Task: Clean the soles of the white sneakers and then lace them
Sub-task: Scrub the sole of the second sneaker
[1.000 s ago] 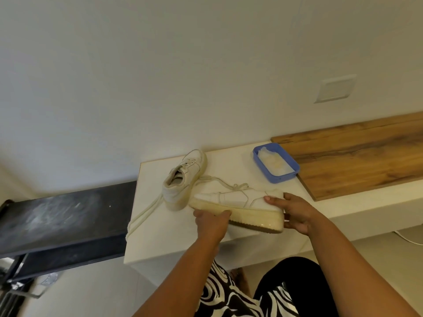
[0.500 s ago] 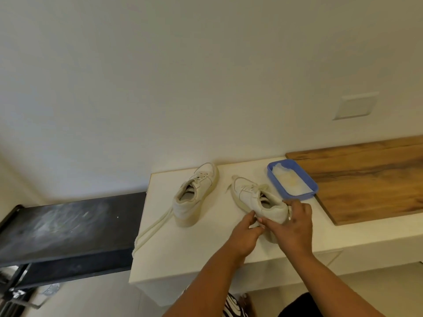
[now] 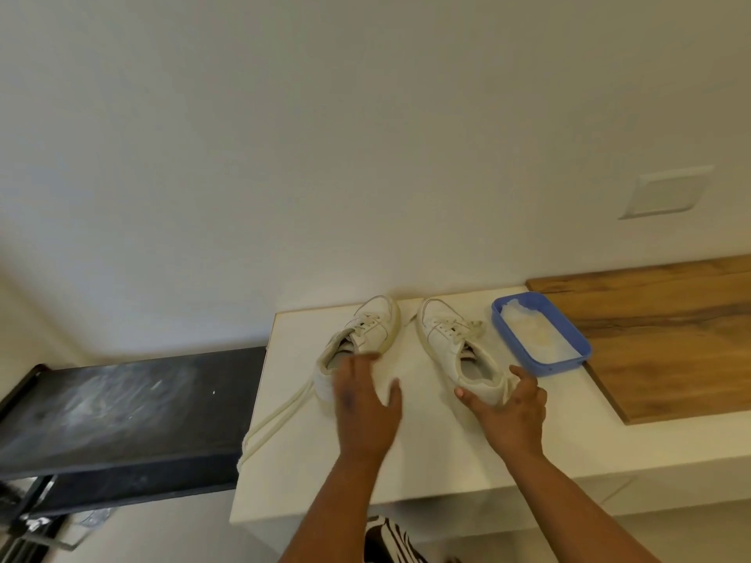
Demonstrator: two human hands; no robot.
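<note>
1. A black shelf (image 3: 122, 404), dusty with pale smears, sits at 9 o'clock of the white counter (image 3: 325, 473) and butts against its left edge.
2. A loose cream shoelace (image 3: 276, 420) trails from the heel of the left sneaker (image 3: 361, 331) toward 7 o'clock and hangs over the counter's left edge.
3. The left sneaker stands upright on its sole, toe pointing to 1 o'clock, near the wall.
4. The left hand (image 3: 365, 408) is motion-blurred, fingers straight and spread apart, thumb out to 3 o'clock; its fingertips lie over the heel of the left sneaker, though contact probably cannot be settled from this view.
5. The right sneaker (image 3: 455, 343) stands upright just beside its partner at 3 o'clock, toe pointing to 11 o'clock, partly laced, with a lace end lying between the two toes.
6. The right hand (image 3: 508, 412) cups the right sneaker's heel, thumb on the inner side and fingers curled round the outer side.
7. A blue plastic tray (image 3: 577, 351) holding something white lies at 3 o'clock of the right sneaker, its far corner resting on a wooden board (image 3: 670, 339).
8. A white wall plate (image 3: 666, 193) sits on the wall at 12 o'clock of the board.
</note>
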